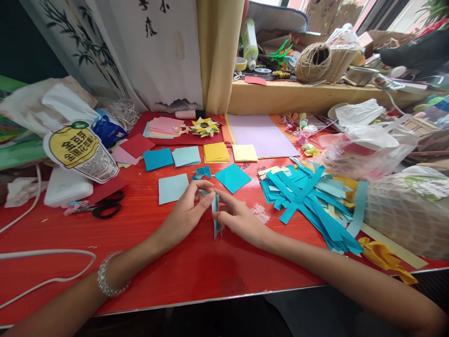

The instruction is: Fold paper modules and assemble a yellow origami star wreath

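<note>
A light blue piece of folded paper [215, 220] stands on edge between my two hands, just above the red table. My left hand [194, 201] pinches its upper end between thumb and fingers. My right hand [238, 215] grips the same paper from the other side, its thumb near the middle of the edge. Just beyond my fingers lie a small folded blue piece [202, 172] and a bright blue square [233, 178]. A pale blue square [173, 188] rests left of my hands. Farther back are square stacks in blue [158, 159], pale blue [186, 156], yellow [216, 153] and cream [244, 152].
A heap of blue paper strips [305, 196] covers the table's right side. Black-handled scissors [108, 204] and a white cable [70, 253] lie at left. A folded yellow paper ring [205, 126] and purple sheets [263, 136] are at the back. Plastic bags [372, 135] crowd the right edge.
</note>
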`<state>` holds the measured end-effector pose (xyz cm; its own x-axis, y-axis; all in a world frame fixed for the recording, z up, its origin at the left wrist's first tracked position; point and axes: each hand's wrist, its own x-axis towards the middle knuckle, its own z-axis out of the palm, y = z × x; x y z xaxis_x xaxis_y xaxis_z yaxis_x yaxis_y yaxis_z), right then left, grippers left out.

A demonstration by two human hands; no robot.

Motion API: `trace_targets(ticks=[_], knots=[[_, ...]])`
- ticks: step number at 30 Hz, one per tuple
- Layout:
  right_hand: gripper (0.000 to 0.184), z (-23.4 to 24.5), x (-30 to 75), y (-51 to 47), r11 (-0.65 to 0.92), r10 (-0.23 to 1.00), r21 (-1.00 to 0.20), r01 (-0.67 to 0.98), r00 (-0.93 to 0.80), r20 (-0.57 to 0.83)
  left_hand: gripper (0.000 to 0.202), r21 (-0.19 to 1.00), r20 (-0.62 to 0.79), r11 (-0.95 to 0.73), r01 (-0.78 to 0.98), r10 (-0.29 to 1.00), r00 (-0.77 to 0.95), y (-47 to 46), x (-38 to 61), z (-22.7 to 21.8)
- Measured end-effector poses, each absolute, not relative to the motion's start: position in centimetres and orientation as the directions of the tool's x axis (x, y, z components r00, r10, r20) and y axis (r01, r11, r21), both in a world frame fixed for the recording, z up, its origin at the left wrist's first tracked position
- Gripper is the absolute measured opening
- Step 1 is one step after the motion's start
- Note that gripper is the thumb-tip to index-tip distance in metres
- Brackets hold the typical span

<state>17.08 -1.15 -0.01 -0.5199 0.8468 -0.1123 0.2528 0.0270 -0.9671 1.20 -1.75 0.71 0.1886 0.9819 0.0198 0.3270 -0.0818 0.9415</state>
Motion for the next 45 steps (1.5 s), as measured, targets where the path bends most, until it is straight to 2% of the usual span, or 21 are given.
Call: trace_targets(ticks=[3,7,12,17,21,25,29,32,35,38,40,45], knots=[[0.050,-0.2,17.1,-0.9,-0.027,0.868,-0.980,0.195,-0.481,-0.120,0.025,0.929,0.069,-0.134,0.345,0.979,0.193,-1.5,1.2,0.4],[0.049,-0.5,17.0,-0.8,-0.027,0.874,-0.985,0.168,-0.475,-0.105,0.024,0.896,0.082,-0.152,0.416,0.980,0.181,-1.5,1.2,0.5],[0.037,-0.8,17.3,-0.5,-0.015,0.931,-0.996,0.085,-0.363,-0.045,0.021,0.845,0.119,-0.174,0.505,0.983,0.139,-1.7,1.1,0.7],[0.031,-1.1,17.5,0.1,-0.051,0.941,-0.999,-0.003,-0.335,-0.047,0.018,0.864,0.223,-0.224,0.450,0.973,0.055,-1.8,1.1,0.4],[0.026,-1.3,17.3,0.6,-0.161,0.932,-0.974,-0.161,-0.350,-0.096,0.010,0.865,0.270,-0.244,0.438,0.963,0.003,-1.8,1.0,0.6],[0.023,-1.2,17.2,0.9,-0.318,0.914,-0.873,-0.371,-0.364,-0.178,0.009,0.825,0.328,-0.284,0.488,0.945,-0.005,-1.8,0.9,1.0],[0.022,-0.9,17.0,1.0,-0.378,0.886,-0.826,-0.419,-0.422,-0.191,0.006,0.768,0.423,-0.357,0.531,0.906,-0.002,-1.8,0.8,0.9],[0.021,-0.9,17.0,0.8,-0.373,0.876,-0.840,-0.394,-0.449,-0.178,0.004,0.669,0.507,-0.434,0.603,0.860,0.057,-1.7,0.5,0.6],[0.019,-1.0,16.9,0.7,-0.362,0.879,-0.852,-0.378,-0.442,-0.178,0.009,0.448,0.638,-0.588,0.674,0.738,0.220,-1.3,0.0,0.2],[0.018,-1.2,16.9,0.6,-0.357,0.889,-0.855,-0.376,-0.418,-0.187,0.013,0.233,0.702,-0.720,0.653,0.590,0.400,-0.8,-0.6,-0.2],[0.017,-1.2,16.8,0.5,-0.348,0.894,-0.859,-0.375,-0.410,-0.184,0.014,0.173,0.713,-0.757,0.630,0.538,0.451,-0.6,-0.8,-0.4],[0.019,-1.2,16.8,0.5,-0.330,0.895,-0.871,-0.364,-0.415,-0.165,0.013,0.109,0.735,-0.807,0.580,0.458,0.500,-0.4,-0.9,-0.3]])
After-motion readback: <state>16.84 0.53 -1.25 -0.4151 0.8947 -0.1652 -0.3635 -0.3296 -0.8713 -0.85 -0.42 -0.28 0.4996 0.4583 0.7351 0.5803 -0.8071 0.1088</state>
